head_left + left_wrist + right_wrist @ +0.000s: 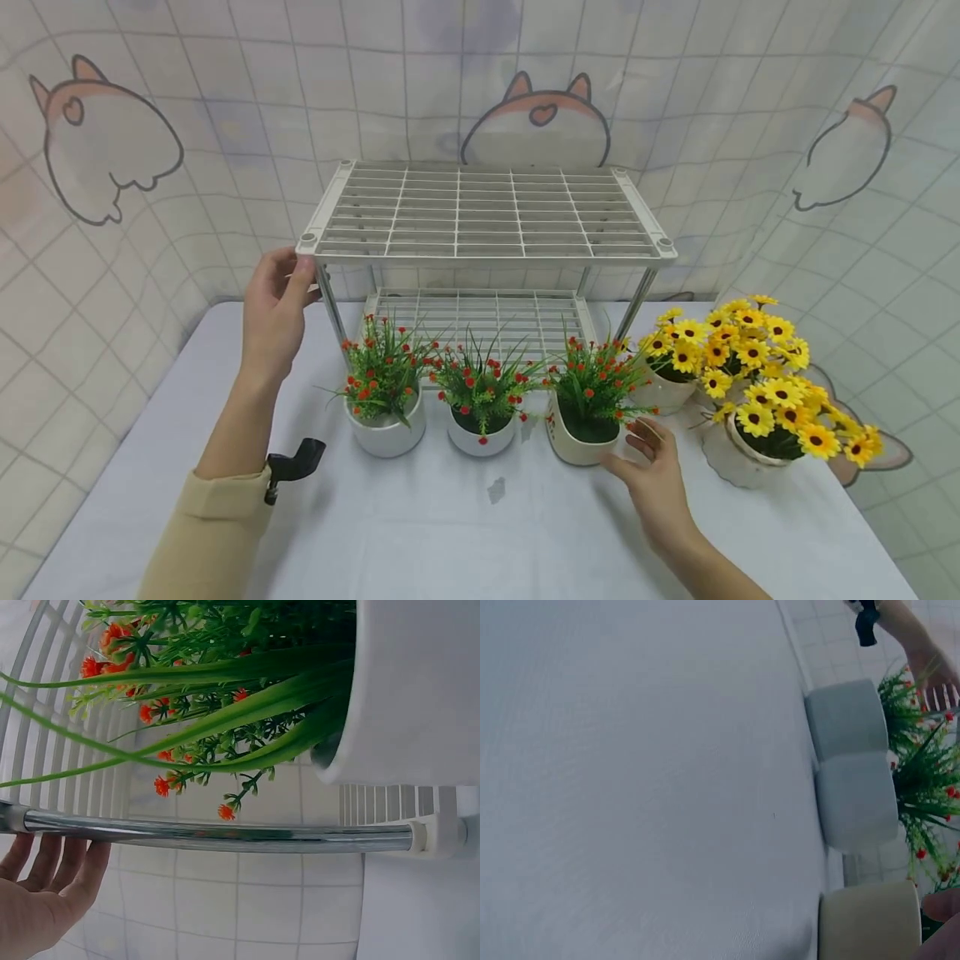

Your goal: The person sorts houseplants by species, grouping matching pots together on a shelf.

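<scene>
At the front left corner of the white rack point(487, 260), my left hand point(276, 312) holds on, thumb in front and fingers behind. The left wrist view shows that hand point(52, 892) by the top of the metal post point(225, 834). My right hand point(660, 483) grips the lower right side of a cream pot point(577, 450) with red flowers, the thumb at its front. To its left stand a middle white pot point(482, 443) and a left white pot point(386, 437), both with red flowers. In the right wrist view, part of the right hand point(943, 930) is beside the cream pot point(870, 922).
Several yellow flowers point(750, 350) in pots stand at the right of the table point(450, 533). The rack's lower shelf point(480, 312) lies behind the red-flowered plants. A black device point(296, 462) sticks out at my left wrist. A patterned curtain point(390, 83) hangs behind.
</scene>
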Tool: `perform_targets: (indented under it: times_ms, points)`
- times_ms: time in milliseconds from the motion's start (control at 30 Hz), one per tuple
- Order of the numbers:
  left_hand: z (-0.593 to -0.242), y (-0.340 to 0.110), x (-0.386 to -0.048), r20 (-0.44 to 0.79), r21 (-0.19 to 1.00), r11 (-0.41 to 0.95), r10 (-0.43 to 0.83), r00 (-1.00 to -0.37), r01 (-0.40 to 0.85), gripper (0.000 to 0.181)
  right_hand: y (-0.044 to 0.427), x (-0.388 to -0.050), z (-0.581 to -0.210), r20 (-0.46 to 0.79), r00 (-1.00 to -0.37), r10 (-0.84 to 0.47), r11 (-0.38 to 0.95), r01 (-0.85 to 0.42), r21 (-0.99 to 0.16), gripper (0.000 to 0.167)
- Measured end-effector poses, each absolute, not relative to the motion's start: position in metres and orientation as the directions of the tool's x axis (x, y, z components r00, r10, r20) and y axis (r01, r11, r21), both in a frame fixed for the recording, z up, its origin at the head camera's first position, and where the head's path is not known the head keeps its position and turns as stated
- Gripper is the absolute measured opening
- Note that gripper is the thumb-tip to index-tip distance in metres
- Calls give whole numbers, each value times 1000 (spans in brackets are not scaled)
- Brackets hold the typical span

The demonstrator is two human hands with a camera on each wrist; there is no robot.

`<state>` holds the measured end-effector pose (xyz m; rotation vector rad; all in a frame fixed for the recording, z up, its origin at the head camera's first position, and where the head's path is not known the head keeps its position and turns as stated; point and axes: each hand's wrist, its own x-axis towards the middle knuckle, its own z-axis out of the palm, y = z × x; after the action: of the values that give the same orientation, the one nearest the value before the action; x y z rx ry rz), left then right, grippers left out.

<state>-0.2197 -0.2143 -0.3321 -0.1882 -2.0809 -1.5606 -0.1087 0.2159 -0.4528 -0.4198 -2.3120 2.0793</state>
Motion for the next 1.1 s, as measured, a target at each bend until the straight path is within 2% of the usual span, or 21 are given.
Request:
perform_targets:
  times_ms: [133,333,600,867,1100]
  points:
    - [-331,-214,-221,457,870,310,-210,-864,385,47,203,-112,-455,-160,-969,188,91,179,-980,98]
    - [-331,-214,-222,439,885,265,-193,-878,384,48,190,-119,-458,-91,-972,217,107,117,-987,105]
    - [-329,-216,-224,431,896,198,-185,-883,396,48,182,-128,-462,-27,-973,227,108,53,-993,101]
    - [-325,-215,-225,427,898,204,-187,-885,390,46,190,-127,-462,-70,-967,245,158,111,-981,99]
    - [-321,-213,-226,412,902,230,-200,-889,366,47,191,-127,-467,-60,-965,257,145,100,-984,95]
